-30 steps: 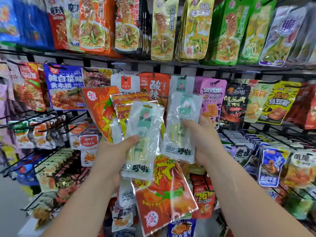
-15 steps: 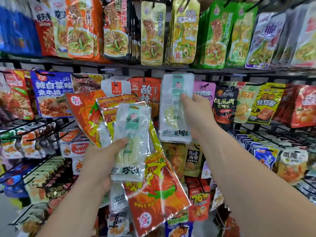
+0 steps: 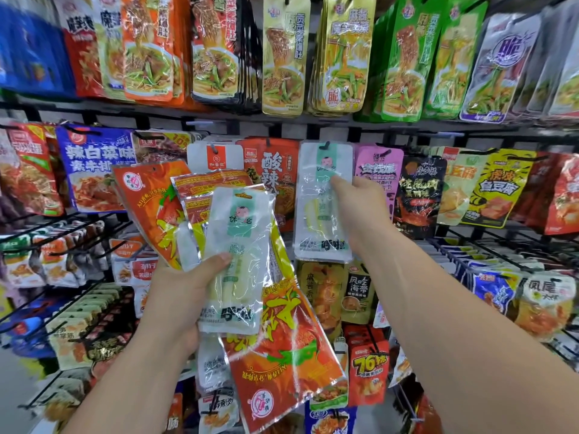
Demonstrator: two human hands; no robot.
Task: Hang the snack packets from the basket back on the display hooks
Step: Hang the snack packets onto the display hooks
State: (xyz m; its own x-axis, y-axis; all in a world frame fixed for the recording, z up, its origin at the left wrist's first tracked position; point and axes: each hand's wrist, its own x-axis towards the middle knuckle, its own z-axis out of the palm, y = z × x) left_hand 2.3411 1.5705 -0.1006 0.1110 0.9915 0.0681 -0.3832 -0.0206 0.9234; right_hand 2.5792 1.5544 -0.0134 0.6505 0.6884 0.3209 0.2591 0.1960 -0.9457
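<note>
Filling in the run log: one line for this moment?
step: clear packet at hook | right hand: holds clear packet | left hand: grips packet stack

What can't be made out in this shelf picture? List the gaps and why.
Head view only:
- Basket: outside the frame.
- Fingers of the left hand: behind the fan of packets it holds.
- Blue packets, top left: blurred, print unreadable.
- Hook through clear packet: too small to tell.

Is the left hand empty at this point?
No, the left hand grips a fan of packets, a clear packet in front of orange packets.
</note>
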